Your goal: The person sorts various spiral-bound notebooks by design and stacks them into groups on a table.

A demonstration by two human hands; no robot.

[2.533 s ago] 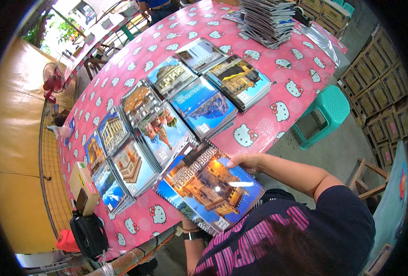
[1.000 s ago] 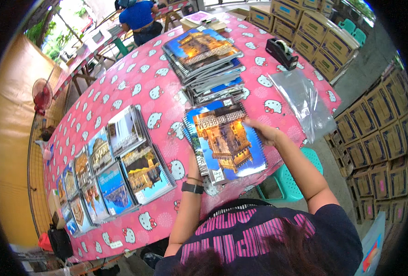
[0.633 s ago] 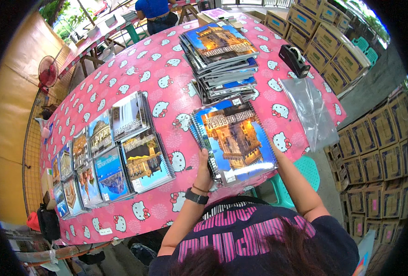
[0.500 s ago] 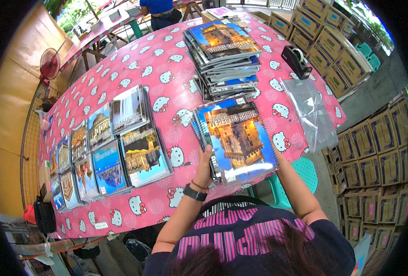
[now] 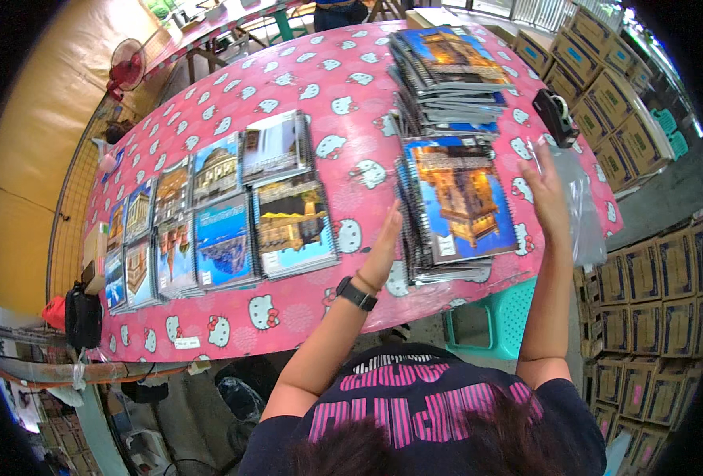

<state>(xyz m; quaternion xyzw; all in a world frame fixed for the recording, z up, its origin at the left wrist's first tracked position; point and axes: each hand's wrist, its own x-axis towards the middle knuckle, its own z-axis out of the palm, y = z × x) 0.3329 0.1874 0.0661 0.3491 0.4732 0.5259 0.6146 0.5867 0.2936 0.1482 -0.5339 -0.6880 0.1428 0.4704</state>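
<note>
A pile of spiral notebooks [image 5: 462, 202] with a lit stone tower on the top cover lies in front of me, its picture upside down. Along the pile's left side my left hand [image 5: 381, 252] is held with straight fingers, gripping nothing; whether it touches the spines I cannot tell. Off the pile's right side, my right hand [image 5: 547, 192] has its fingers apart at the edge of some clear plastic sleeves [image 5: 583, 214]. Behind the pile rises a taller stack of notebooks [image 5: 454, 59]. To the left, several notebook piles [image 5: 292, 226] stand in two rows.
A pink patterned cloth covers the table [image 5: 264, 313]. A black tape dispenser [image 5: 555, 117] sits at the far right. Beside the table are a green stool [image 5: 510, 321] and stacked cartons [image 5: 653, 293]. A red fan [image 5: 127, 65] and a black bag [image 5: 83, 317] are at the left.
Both hands have let go of the notebook pile. My right hand has moved out right and away to the plastic sleeves. The whole view has shifted, so the table sits farther right.
</note>
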